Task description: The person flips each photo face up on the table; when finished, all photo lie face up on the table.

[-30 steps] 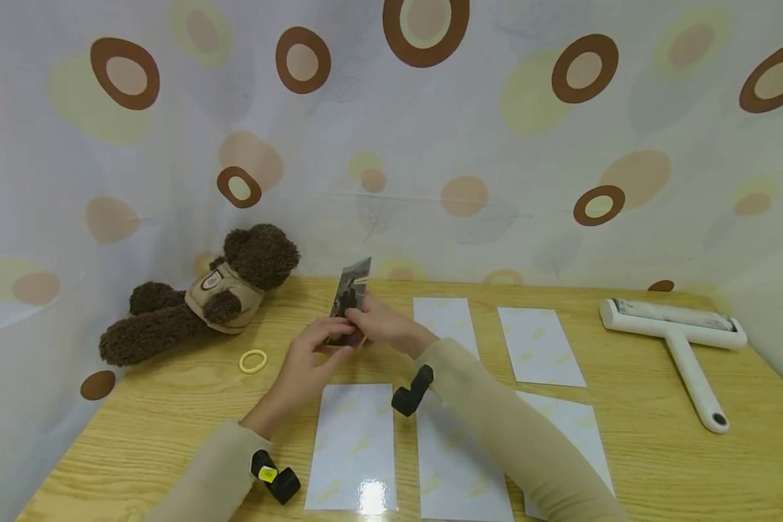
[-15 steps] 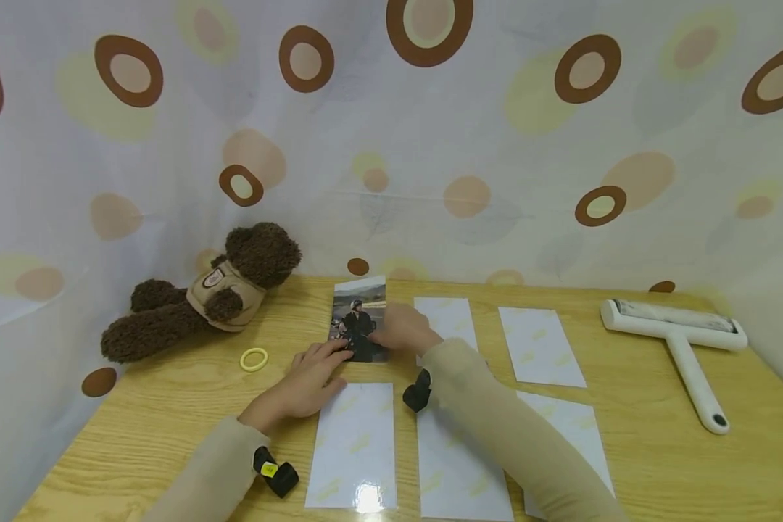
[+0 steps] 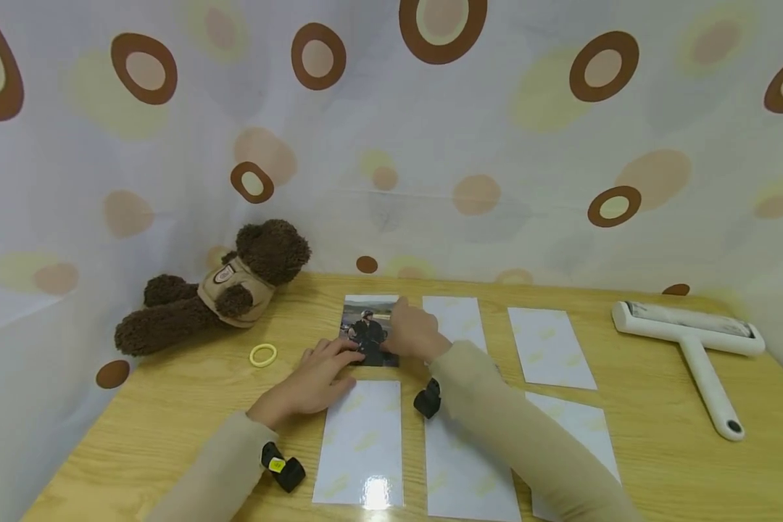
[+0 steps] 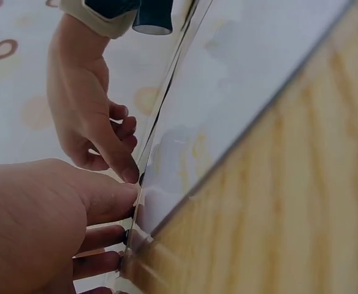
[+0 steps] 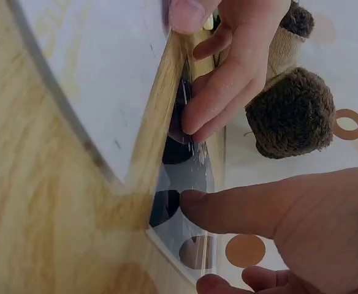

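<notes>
A glossy photo (image 3: pixel 370 330) of a helmeted person in dark clothes lies on the table, between both hands. My left hand (image 3: pixel 320 380) rests its fingertips on the photo's lower left part, the thumb over the card below. The right hand (image 3: pixel 417 330) is at the photo's right edge, its thumb (image 5: pixel 228 211) touching the surface near the lower right corner. In the left wrist view the left fingers (image 4: pixel 99 248) meet the table side of the picture. A white card (image 3: pixel 362 442) with faint yellow print lies just in front of the photo.
More white cards lie right of the photo, among them one at the back (image 3: pixel 551 348) and one in front (image 3: pixel 577 435). A brown teddy bear (image 3: pixel 235 290) and a yellow ring (image 3: pixel 263 355) lie at left. At right is a white lint roller (image 3: pixel 698 351). A patterned curtain (image 3: pixel 378 145) hangs behind.
The photo was held up and tilted between both hands; it was lowered and now lies flat on the table. Both hands have spread to its left and right sides.
</notes>
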Motion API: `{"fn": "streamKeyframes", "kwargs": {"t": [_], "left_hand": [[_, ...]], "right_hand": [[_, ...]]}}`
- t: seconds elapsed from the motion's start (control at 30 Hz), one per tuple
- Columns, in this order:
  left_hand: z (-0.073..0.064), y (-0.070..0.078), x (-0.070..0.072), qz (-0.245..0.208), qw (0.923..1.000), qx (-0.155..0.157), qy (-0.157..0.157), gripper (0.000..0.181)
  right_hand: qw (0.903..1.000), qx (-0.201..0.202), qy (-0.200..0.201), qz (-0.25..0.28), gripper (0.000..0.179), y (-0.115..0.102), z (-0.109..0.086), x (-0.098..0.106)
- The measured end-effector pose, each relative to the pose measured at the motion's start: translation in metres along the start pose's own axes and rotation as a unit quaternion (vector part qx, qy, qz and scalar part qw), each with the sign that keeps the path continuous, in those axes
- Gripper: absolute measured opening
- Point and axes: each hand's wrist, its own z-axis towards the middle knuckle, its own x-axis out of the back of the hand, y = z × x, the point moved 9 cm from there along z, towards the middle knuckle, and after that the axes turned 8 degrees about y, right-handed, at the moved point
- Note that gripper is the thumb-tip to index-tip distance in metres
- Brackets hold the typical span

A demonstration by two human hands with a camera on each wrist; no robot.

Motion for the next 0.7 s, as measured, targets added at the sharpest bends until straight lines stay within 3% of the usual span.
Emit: {"fn": "streamKeyframes", "kwargs": {"t": [0.2,0.37,0.57,0.7], "left_hand": [[0.006,0.003,0.002,-0.041,0.9987,0.005,0.03,0.047],[0.011,0.016,0.004,-0.083,0.9955,0.01,0.044,0.057],[0.029,0.044,0.002,-0.067,0.9965,-0.033,0.036,0.046],[0.048,0.061,-0.003,-0.071,0.9958,-0.057,0.012,0.039]], "right_hand": [[0.9995,0.025,0.002,0.017,0.072,0.015,-0.004,0.017],[0.9994,0.03,-0.011,0.012,0.071,0.041,0.0,0.03],[0.9977,0.065,-0.007,0.019,0.046,0.06,0.006,0.044],[0.9969,0.07,-0.01,0.034,0.044,0.077,0.01,0.046]]}}
